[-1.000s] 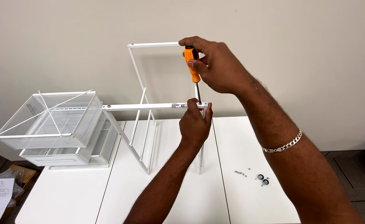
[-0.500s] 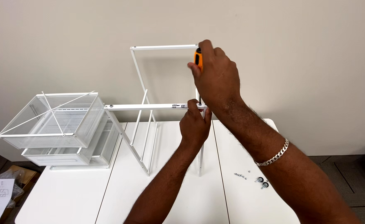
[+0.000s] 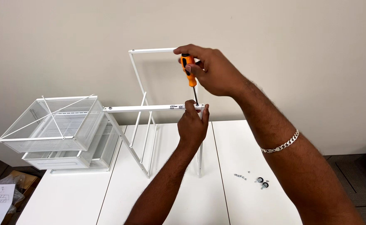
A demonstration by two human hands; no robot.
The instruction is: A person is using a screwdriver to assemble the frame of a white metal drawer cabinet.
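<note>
Bright, even indoor light falls from above and in front, with no glare on the white table [image 3: 241, 146]. The white frame [image 3: 149, 108] casts a soft grey shadow on the far wall [image 3: 66, 41]. Focus is sharp throughout; the nearest forearms soften slightly. Dim floor corners show mild wide-angle stretch.

Bare forearms; silver chain bracelet [image 3: 280, 144]

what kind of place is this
Probably an office or plain workroom used for putting furniture together. White tables stand pushed together against a bare beige wall, a white metal frame stands half built on them, and mesh baskets sit stacked beside loose screws.
</note>
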